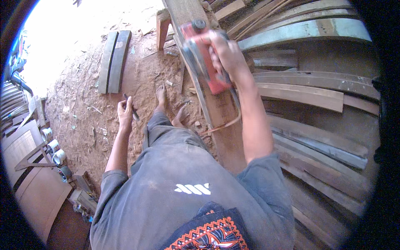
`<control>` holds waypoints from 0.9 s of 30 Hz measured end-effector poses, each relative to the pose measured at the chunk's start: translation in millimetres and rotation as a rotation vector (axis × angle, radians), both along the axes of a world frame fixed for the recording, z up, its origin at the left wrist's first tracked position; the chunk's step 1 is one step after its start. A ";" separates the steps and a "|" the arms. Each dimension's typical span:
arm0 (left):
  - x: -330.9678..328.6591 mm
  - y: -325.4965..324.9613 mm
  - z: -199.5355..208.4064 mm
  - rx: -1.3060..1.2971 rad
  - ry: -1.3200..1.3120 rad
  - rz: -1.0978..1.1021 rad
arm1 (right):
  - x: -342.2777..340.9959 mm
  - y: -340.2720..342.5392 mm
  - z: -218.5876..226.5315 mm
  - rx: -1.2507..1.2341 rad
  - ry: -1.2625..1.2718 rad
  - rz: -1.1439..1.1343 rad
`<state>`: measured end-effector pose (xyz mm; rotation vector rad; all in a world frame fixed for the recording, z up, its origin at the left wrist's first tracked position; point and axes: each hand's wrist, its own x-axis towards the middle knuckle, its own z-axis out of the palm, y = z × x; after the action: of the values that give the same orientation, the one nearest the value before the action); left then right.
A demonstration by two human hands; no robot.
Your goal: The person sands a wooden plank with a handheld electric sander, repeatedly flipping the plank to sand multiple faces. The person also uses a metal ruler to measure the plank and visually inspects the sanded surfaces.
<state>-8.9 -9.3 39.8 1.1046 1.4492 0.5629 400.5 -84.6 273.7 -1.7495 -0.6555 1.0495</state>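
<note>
Red power tool (213,74), planer-like: boxy body, grey-black parts along its left side, dark round knob at the far end; outline blurred. It sits at the far part of a long brown board (229,143), overlapping the board's left edge; contact with the surface below cannot be told. Right hand (225,52) on its top handle, fingers curled round and close together, thumb hidden. A cord (238,109) loops from near the tool's close end, across the board to its left edge.

Left hand (124,109) off to the left, over the dirt ground (75,125): thumb and fingers pinch a slim dark stick (135,114). Beyond it, two planks (119,62) side by side. Stacked timber (300,93) past the board's right edge.
</note>
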 end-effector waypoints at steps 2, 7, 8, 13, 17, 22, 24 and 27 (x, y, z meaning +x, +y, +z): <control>-9.0 1.0 1.5 -0.094 0.047 0.036 | -22.0 -75.5 10.9 -0.109 0.013 -0.014; -1.4 -0.9 6.1 -0.080 0.084 0.041 | -83.1 -246.9 34.3 -0.329 0.003 -0.190; 9.5 1.3 10.1 -0.101 0.155 0.025 | -88.1 -271.9 36.6 -0.378 0.044 -0.209; 103.4 12.0 40.8 -0.109 -0.011 -0.200 | -84.8 -276.5 28.8 -0.350 0.098 -0.273; 179.2 22.1 69.3 -0.043 -0.223 -0.419 | -62.5 -205.9 27.2 -0.283 0.177 -0.341; 231.4 49.9 91.7 -0.264 -0.267 -0.671 | -11.2 -89.1 18.1 -0.242 0.117 -0.313; 244.5 50.0 88.9 -0.238 -0.375 -0.713 | 9.6 -40.8 15.1 -0.230 0.057 -0.285; 260.6 52.6 75.5 -0.216 -0.297 -0.718 | 49.7 50.2 7.8 -0.192 0.030 -0.221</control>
<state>251.6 43.3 115.3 1.2109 0.7561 0.0485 450.3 -34.4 281.5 -1.9182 -0.3414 1.0090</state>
